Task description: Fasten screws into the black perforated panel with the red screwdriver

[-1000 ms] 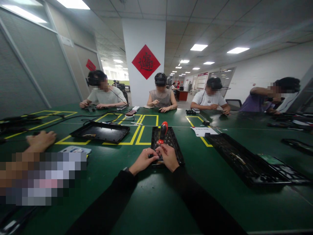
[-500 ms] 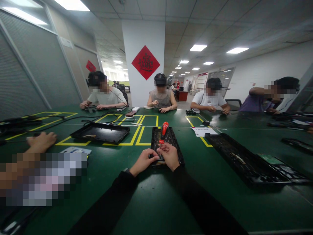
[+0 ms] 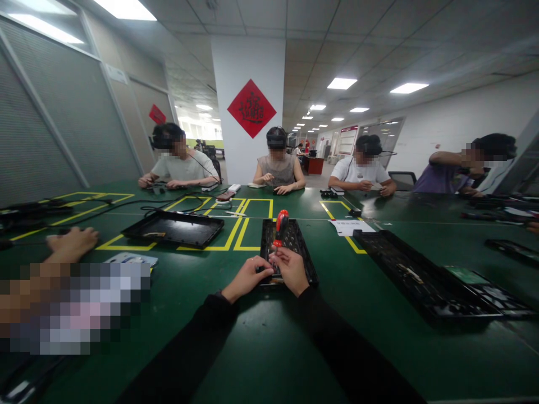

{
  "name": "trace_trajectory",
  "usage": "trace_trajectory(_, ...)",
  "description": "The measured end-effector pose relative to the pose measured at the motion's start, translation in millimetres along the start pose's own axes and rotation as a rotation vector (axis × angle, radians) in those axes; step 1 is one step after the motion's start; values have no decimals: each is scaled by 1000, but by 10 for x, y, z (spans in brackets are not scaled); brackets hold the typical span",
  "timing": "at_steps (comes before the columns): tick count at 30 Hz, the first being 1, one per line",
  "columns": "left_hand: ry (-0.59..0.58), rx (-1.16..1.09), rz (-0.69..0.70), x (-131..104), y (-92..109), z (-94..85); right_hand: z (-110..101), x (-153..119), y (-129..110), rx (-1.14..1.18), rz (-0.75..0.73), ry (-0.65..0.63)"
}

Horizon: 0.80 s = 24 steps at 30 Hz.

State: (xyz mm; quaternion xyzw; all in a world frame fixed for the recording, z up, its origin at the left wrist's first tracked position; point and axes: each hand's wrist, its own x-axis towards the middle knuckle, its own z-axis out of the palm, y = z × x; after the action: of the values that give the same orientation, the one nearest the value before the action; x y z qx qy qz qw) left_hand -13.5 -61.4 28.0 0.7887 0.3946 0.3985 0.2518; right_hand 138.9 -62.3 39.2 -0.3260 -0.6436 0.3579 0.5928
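A screwdriver (image 3: 282, 225) with a red and black handle stands nearly upright over a black plastic casing (image 3: 301, 247) in front of me. The fingers of my right hand (image 3: 291, 268) pinch its shaft below the handle. Close beside them, my left hand (image 3: 251, 276) has its thumb and fingers drawn together over the casing's near left part. What sits between the left fingers is too small to make out. The screwdriver's tip is hidden by my fingers. Small fittings show inside the casing.
A shallow black tray-like shell (image 3: 174, 229) lies to the left, a long black housing (image 3: 421, 275) to the right. Paper (image 3: 353, 226) lies by that housing. Another person's hand (image 3: 73, 242) rests at far left. Several people sit across the green table (image 3: 269, 348); cables (image 3: 105, 209) run along the left.
The screwdriver's handle has tilted very slightly to the left. Both hands stay in nearly the same place over the casing.
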Motion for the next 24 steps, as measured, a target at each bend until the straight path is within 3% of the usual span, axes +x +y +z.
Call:
trace_trajectory(10,69,6,-63,-4,-22,48,-3,-23,-39,-209,-95,-24)
trace_trajectory(17,49,-29,-58,-2,-27,43,5,-28,15,-16,-5,64)
trace_trajectory(24,-73,-84,10,9,-35,-35,18,-31,35,19,47,78)
